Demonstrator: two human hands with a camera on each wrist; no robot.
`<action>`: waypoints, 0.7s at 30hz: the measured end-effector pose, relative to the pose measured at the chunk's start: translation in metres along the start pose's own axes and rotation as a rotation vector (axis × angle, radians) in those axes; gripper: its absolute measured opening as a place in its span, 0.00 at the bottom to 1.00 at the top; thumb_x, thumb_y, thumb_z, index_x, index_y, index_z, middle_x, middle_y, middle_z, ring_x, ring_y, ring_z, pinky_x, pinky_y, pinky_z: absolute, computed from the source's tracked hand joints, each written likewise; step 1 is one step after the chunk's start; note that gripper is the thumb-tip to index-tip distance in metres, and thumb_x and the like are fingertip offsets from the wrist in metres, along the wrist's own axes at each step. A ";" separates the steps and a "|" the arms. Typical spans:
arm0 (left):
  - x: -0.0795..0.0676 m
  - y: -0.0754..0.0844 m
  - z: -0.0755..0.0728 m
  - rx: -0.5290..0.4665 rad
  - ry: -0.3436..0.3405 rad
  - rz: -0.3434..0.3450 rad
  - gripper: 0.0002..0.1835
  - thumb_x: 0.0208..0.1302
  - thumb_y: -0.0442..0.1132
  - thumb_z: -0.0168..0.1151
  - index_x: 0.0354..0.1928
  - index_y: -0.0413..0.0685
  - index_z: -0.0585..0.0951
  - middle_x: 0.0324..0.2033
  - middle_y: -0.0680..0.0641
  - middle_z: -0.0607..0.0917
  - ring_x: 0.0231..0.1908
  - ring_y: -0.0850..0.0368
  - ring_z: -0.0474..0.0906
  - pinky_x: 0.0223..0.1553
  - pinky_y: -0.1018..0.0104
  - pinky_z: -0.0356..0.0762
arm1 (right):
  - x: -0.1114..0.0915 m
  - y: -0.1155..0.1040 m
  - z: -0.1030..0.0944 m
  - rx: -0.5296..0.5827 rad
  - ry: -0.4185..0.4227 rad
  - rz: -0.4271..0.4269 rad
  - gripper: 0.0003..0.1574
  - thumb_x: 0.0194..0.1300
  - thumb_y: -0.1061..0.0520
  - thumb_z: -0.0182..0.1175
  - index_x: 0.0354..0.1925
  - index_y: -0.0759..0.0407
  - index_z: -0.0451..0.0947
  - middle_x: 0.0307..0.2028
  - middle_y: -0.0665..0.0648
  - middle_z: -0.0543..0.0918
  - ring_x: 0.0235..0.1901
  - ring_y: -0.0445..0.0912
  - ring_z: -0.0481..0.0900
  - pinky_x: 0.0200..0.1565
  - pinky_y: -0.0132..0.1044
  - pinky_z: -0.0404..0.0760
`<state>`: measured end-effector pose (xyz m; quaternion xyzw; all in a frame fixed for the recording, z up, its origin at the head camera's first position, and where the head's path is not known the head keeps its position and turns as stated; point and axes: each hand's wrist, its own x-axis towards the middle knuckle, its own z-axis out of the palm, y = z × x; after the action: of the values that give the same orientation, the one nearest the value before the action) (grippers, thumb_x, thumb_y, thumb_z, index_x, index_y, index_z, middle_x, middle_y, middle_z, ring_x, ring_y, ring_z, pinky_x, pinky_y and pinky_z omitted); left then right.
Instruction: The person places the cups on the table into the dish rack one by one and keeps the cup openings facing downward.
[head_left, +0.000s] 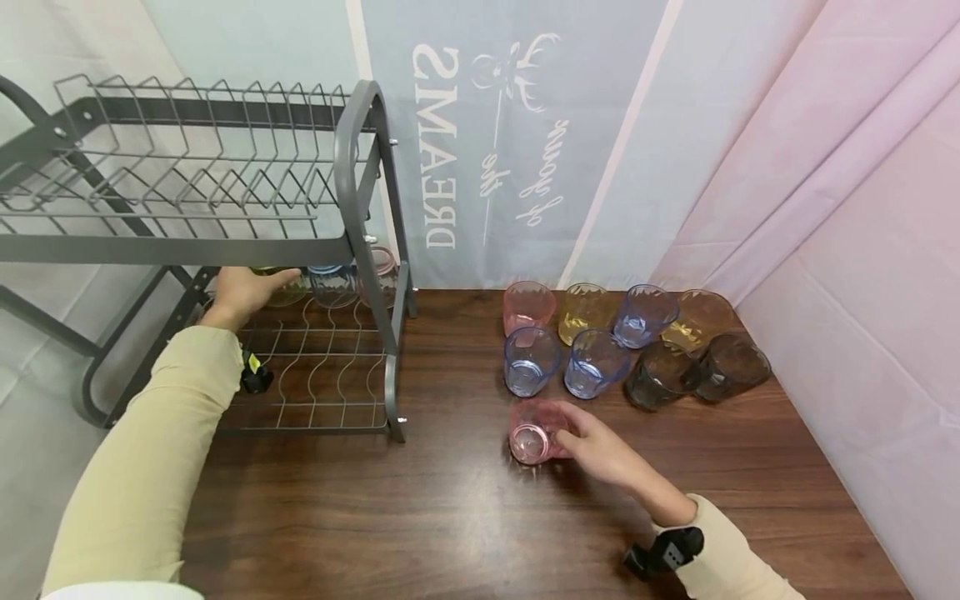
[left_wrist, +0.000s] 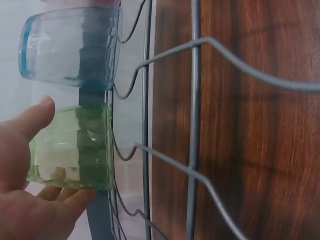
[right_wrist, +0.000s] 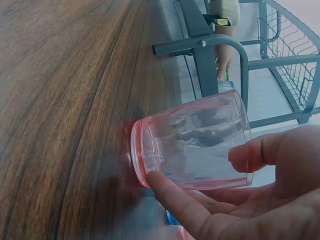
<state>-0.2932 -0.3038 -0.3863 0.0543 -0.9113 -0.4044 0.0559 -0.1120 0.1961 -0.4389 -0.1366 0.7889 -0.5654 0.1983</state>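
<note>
My left hand (head_left: 242, 293) is inside the dish rack's lower level, around a clear green glass (left_wrist: 67, 142). In the left wrist view its thumb lies along one side and its fingers curl behind the other. That glass stands upside down on the wire shelf (head_left: 322, 360). Beside it are an inverted blue glass (head_left: 333, 287) and a pink glass (head_left: 381, 283). My right hand (head_left: 596, 446) holds another pink glass (right_wrist: 195, 142) between thumb and fingers. This one is upright, its base at or just above the table; I cannot tell which.
A grey two-level dish rack (head_left: 367, 208) stands on the left. On the wooden table (head_left: 450, 500), several tinted glasses are grouped back right, among them a blue glass (head_left: 531, 362), an amber glass (head_left: 585, 312) and a dark glass (head_left: 660, 375). Fabric (head_left: 495, 167) hangs behind.
</note>
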 end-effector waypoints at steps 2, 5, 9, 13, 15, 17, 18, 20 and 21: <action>0.002 0.001 0.003 0.010 -0.012 0.024 0.51 0.70 0.53 0.64 0.81 0.39 0.45 0.77 0.29 0.49 0.74 0.27 0.49 0.66 0.30 0.58 | 0.000 0.001 0.000 0.002 -0.002 -0.006 0.30 0.70 0.72 0.43 0.68 0.83 0.59 0.63 0.81 0.70 0.62 0.69 0.71 0.48 0.39 0.84; 0.003 0.000 0.006 -0.011 -0.022 0.050 0.51 0.69 0.51 0.66 0.81 0.42 0.46 0.77 0.31 0.51 0.75 0.30 0.49 0.68 0.31 0.58 | 0.001 0.002 0.001 0.001 -0.006 -0.012 0.30 0.70 0.72 0.44 0.68 0.83 0.59 0.62 0.81 0.70 0.62 0.69 0.72 0.48 0.38 0.84; 0.001 -0.003 0.004 -0.024 -0.037 0.029 0.55 0.68 0.54 0.67 0.81 0.44 0.41 0.79 0.33 0.46 0.76 0.31 0.44 0.70 0.31 0.53 | 0.001 0.002 0.001 -0.013 -0.003 -0.018 0.29 0.70 0.72 0.44 0.67 0.82 0.60 0.62 0.80 0.71 0.58 0.66 0.75 0.47 0.38 0.85; 0.000 -0.004 0.001 -0.007 -0.056 0.005 0.59 0.67 0.57 0.66 0.81 0.41 0.36 0.78 0.31 0.41 0.76 0.30 0.40 0.70 0.30 0.50 | 0.001 0.002 0.002 0.002 -0.004 -0.021 0.28 0.70 0.73 0.43 0.67 0.83 0.60 0.63 0.82 0.69 0.56 0.65 0.76 0.47 0.41 0.85; 0.000 -0.004 0.001 -0.004 -0.065 -0.002 0.60 0.67 0.57 0.66 0.81 0.41 0.35 0.78 0.30 0.40 0.76 0.29 0.39 0.70 0.29 0.50 | 0.001 0.001 0.002 0.018 -0.007 -0.018 0.28 0.70 0.73 0.43 0.67 0.83 0.60 0.63 0.82 0.68 0.56 0.66 0.76 0.47 0.42 0.86; 0.000 -0.004 0.001 -0.006 -0.072 -0.001 0.60 0.67 0.58 0.66 0.81 0.41 0.34 0.78 0.30 0.39 0.76 0.29 0.39 0.70 0.29 0.50 | 0.001 0.001 0.002 0.019 -0.005 -0.012 0.28 0.70 0.73 0.43 0.67 0.83 0.60 0.63 0.82 0.68 0.57 0.65 0.76 0.47 0.42 0.86; 0.000 -0.004 0.001 -0.007 -0.075 0.001 0.60 0.67 0.57 0.66 0.81 0.41 0.34 0.78 0.30 0.39 0.76 0.29 0.39 0.69 0.29 0.50 | 0.002 0.001 0.002 0.014 -0.003 -0.010 0.28 0.70 0.73 0.43 0.67 0.82 0.60 0.63 0.81 0.69 0.56 0.65 0.76 0.47 0.41 0.86; 0.000 -0.004 0.001 -0.008 -0.081 0.006 0.59 0.67 0.57 0.66 0.81 0.41 0.35 0.78 0.30 0.40 0.76 0.28 0.40 0.69 0.28 0.51 | 0.002 0.000 0.002 -0.005 0.003 -0.011 0.29 0.70 0.73 0.43 0.67 0.82 0.61 0.62 0.80 0.70 0.56 0.64 0.76 0.46 0.40 0.86; 0.000 -0.004 0.001 -0.007 -0.084 0.009 0.59 0.68 0.58 0.65 0.81 0.40 0.36 0.78 0.29 0.42 0.76 0.28 0.41 0.68 0.28 0.52 | 0.002 0.000 0.002 -0.011 0.005 -0.010 0.29 0.70 0.72 0.43 0.67 0.82 0.62 0.62 0.80 0.71 0.57 0.64 0.76 0.46 0.40 0.85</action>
<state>-0.2930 -0.3062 -0.3902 0.0332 -0.9116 -0.4094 0.0195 -0.1129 0.1933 -0.4398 -0.1402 0.7918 -0.5624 0.1926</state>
